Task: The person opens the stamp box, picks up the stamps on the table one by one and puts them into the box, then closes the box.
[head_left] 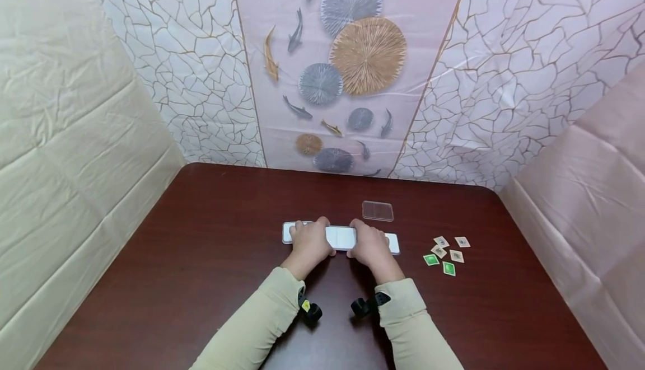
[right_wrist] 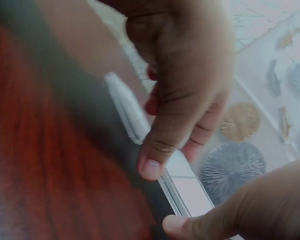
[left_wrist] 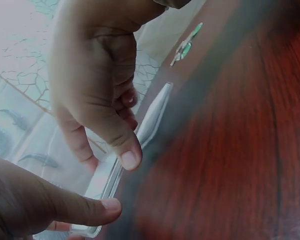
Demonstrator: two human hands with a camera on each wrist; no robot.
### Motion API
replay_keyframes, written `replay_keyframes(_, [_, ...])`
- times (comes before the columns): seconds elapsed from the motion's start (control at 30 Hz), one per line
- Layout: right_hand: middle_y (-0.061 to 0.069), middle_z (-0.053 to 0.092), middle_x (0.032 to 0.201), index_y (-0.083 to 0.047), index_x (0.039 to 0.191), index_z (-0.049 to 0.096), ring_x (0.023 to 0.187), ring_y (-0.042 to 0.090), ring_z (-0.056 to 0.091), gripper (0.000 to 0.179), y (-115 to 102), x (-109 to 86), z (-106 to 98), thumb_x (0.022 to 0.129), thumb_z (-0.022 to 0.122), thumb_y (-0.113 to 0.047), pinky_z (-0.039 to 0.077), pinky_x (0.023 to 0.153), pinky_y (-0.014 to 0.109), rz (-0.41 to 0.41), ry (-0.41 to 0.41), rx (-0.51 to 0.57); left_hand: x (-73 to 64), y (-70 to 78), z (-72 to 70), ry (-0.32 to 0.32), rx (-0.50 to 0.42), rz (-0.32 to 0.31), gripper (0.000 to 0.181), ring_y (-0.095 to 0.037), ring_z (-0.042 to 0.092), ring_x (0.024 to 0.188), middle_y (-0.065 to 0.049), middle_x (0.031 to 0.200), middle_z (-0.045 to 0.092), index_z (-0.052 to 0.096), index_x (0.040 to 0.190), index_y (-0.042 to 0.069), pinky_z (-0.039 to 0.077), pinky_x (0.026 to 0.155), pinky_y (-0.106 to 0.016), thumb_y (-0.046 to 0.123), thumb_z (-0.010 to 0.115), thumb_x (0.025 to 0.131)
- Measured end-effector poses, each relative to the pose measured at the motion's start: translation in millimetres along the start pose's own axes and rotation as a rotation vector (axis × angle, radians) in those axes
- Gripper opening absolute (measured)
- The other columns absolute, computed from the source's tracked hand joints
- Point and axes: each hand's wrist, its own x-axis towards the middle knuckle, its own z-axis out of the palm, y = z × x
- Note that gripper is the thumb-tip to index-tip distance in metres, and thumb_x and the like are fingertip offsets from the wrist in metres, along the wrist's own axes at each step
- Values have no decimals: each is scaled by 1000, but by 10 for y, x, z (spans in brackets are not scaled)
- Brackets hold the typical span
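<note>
Three flat white rectangular cases with clear rims form a row at mid-table. Both hands pinch the middle white case [head_left: 340, 237], thumbs at its near edge and fingers at its far edge. My left hand [head_left: 309, 241] has its left end and partly covers the left white case [head_left: 286, 233]. The right hand [head_left: 372, 244] has the other end, beside the right white case [head_left: 393, 243]. In the left wrist view, the left thumb [left_wrist: 107, 210] presses the case's side. I cannot tell whether the middle case touches the table.
A clear plastic lid-like piece [head_left: 377, 211] lies behind the right hand. Several small square tiles, some beige [head_left: 457, 256], some green [head_left: 449, 268], lie to the right on the dark red-brown table [head_left: 201, 280]. Patterned cloth [head_left: 201, 51] hangs along the table's back edge.
</note>
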Motion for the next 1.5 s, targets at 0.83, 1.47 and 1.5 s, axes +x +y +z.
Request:
replay_keyframes(0.83, [10,62,92,-6,128,57,80,24,55,59,108,8,-117,75,83,3,46,70,35,5,-126,320,12,0,-59,-48,-37,44,65,-35,61,89,-12,96,72,62,113,11,48,81,-46,31,97,62])
replay_keyframes(1.47, [20,67,106,-1,135,45,96,30,63,64,48,-12,-8,80,78,0,49,89,46,-66,-131,176,-25,12,-22,5,58,44,63,-38,60,90,-15,95,72,63,106,9,48,79,-50,35,97,60])
replay_keyframes(1.5, [20,67,106,-1,136,44,97,30,62,65,41,-16,-8,80,77,0,49,89,46,-63,-134,174,-23,11,-19,4,59,43,63,-38,60,91,-15,95,72,63,106,9,48,79,-50,36,96,60])
